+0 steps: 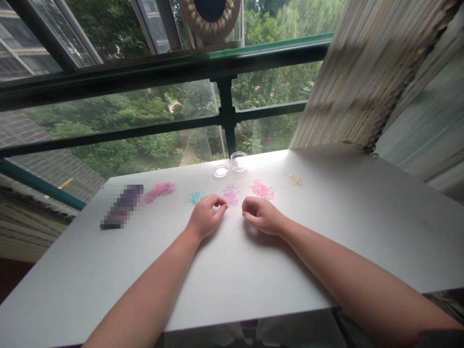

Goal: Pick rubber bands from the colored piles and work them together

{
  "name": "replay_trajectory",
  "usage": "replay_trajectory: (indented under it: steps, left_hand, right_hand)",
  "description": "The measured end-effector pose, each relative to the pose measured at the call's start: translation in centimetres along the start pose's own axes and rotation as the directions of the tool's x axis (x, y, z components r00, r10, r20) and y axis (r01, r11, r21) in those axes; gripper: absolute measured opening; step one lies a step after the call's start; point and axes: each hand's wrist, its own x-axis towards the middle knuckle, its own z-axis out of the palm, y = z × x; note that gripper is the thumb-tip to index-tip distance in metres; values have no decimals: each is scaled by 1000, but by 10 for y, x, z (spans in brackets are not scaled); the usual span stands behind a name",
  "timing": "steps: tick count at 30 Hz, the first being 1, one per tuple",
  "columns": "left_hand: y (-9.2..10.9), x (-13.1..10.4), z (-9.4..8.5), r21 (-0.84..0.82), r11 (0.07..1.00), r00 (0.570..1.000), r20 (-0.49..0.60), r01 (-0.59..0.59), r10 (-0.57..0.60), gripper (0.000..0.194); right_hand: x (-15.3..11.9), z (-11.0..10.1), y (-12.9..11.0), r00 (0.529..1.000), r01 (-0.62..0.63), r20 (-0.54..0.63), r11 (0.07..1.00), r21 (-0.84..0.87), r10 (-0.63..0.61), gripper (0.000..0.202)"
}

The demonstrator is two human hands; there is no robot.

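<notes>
My left hand rests low over the white table with thumb and forefinger pinched together. Its fingertips are at the near edge of a pile of lilac elastic bands. Whatever the pinch holds, if anything, is too small to make out. A teal pile of bands lies just behind this hand. Opposite, my right hand is closed with its fingers curled in, and their contents are hidden. Right behind it is a pile of pinkish-red bands. A small gap separates the two hands.
A mixed pink pile of bands lies to the left, beside a pixelated dark object. Yellow bands lie to the right. A clear round container and a clear round lid stand at the table's window edge.
</notes>
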Motion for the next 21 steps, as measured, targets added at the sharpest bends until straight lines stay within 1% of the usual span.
replay_trajectory:
  steps: [4, 7, 13, 21]
  left_hand:
    - [-7, 5, 2, 91, 995, 997, -68, 44, -37, 11]
    - [-11, 7, 4, 136, 989, 995, -86, 56, -44, 11]
    - [-15, 7, 7, 155, 987, 997, -66, 52, -42, 10]
    - [-15, 5, 4, 185, 982, 998, -58, 45, -35, 14]
  right_hand:
    - [-1, 0, -2, 1000, -3, 25, 1000, -14, 4, 8]
    - [-2, 0, -3, 999, 2, 36, 1000, -31, -1, 8]
    - [-2, 0, -5, 999, 6, 44, 999, -40, -4, 8]
    - [-3, -1, -4, 998, 10, 55, 999, -46, -7, 7]
